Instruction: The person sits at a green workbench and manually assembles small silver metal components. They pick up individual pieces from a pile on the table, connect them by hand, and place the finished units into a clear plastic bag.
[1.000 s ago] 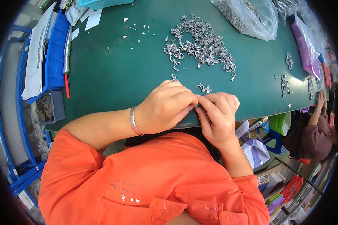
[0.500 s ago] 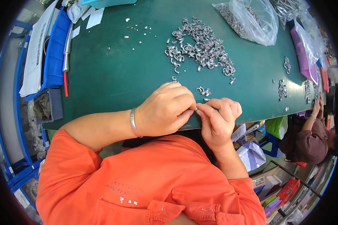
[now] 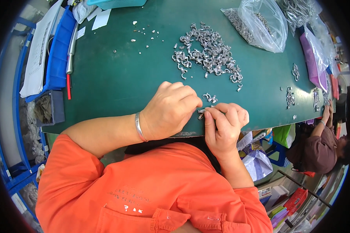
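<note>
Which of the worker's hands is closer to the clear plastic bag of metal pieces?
Right. The right hand lies below the clear plastic bag, the left hand farther to its left.

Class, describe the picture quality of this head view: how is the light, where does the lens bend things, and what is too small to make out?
Head view: even light, soft shadows under the left hand and right hand; green table edges bow toward the black rim; the small metal part between the hands is too tiny to resolve; clear bag shows glare.

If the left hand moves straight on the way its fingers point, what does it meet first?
The left hand points toward the right hand, so it would likely first meet the small silver metal part pinched between both, then the right fingers.
</note>
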Tool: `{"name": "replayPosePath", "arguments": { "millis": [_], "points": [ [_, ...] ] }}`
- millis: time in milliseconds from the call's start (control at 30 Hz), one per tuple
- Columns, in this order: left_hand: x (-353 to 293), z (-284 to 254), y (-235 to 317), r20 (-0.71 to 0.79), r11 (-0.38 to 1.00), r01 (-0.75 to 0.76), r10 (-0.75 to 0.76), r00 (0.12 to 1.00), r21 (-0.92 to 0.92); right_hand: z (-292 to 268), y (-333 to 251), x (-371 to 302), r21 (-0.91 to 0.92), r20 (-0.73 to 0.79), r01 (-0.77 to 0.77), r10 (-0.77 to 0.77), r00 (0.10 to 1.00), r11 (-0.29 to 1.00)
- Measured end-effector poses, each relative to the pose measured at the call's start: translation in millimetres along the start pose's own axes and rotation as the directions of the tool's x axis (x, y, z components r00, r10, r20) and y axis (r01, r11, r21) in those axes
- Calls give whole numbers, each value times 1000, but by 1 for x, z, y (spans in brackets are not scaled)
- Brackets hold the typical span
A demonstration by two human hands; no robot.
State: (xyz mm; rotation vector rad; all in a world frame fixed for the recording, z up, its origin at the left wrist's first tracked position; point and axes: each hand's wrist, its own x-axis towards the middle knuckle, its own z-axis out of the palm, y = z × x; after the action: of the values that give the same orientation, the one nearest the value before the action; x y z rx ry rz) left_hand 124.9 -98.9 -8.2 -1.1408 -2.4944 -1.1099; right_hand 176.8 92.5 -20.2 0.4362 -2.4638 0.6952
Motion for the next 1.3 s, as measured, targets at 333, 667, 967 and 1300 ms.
{"name": "replayPosePath", "arguments": {
  "millis": [333,667,967,1300],
  "points": [
    [-7,-12,2,127,999,-3,-2,992,43,-11,13,0,-35,9,-17,17,1000,999],
    [-2,-13,-3,10,999,-2,1,1000,33,-8,8,1,7,106,41,-41,994,999],
    [5,-5,-1,-50,991,-49,43,998,-124,-4,6,2,115,-57,65,-59,997,991],
    [-6,-17,-1,218,997,52,-38,975,-61,-4,4,-7,44,24,105,-106,994,993]
  ]
}}
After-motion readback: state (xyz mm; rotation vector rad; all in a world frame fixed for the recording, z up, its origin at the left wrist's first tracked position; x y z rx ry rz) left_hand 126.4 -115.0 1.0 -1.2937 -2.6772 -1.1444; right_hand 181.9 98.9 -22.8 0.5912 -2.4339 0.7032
